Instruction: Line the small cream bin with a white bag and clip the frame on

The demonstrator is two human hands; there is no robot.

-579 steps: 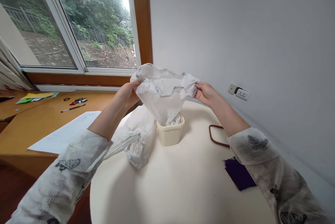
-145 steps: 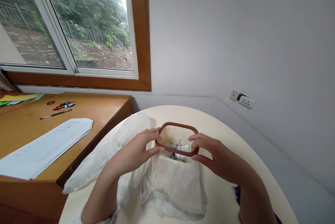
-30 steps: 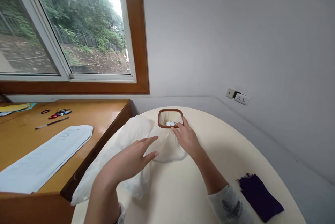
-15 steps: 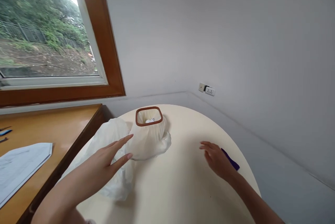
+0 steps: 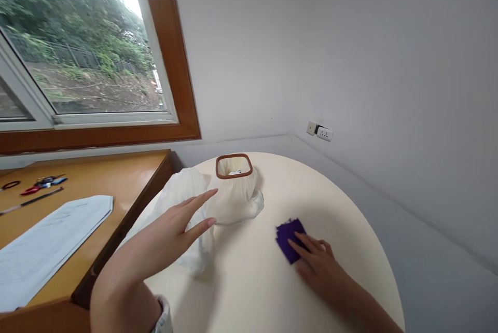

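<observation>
My right hand (image 5: 317, 265) is over a small purple cloth (image 5: 290, 234) with ragged edges, on the right part of the round cream table (image 5: 249, 281). Its fingertips press on the cloth and the thumb side is partly hidden. My left hand (image 5: 187, 221) is open, fingers stretched out and holding nothing. It hovers in front of a small waste bin (image 5: 235, 202) lined with a pale plastic bag. A brown frame (image 5: 234, 177) rings the bin's mouth, and something white lies inside. More of the pale plastic bag (image 5: 184, 185) spreads to the left, partly behind my left arm.
A wooden desk (image 5: 136, 167) stands at the left, with white papers (image 5: 62, 239), a dark thin rod (image 5: 35, 200) and small red, blue and black items (image 5: 44, 182). Walls meet behind the table; a socket (image 5: 324, 133) is on the right one. A window is at upper left.
My right hand has come nearer and the purple cloth, earlier beyond its wrist on the right, now lies further left under its fingers. My view has turned slightly left; my left hand keeps its pose.
</observation>
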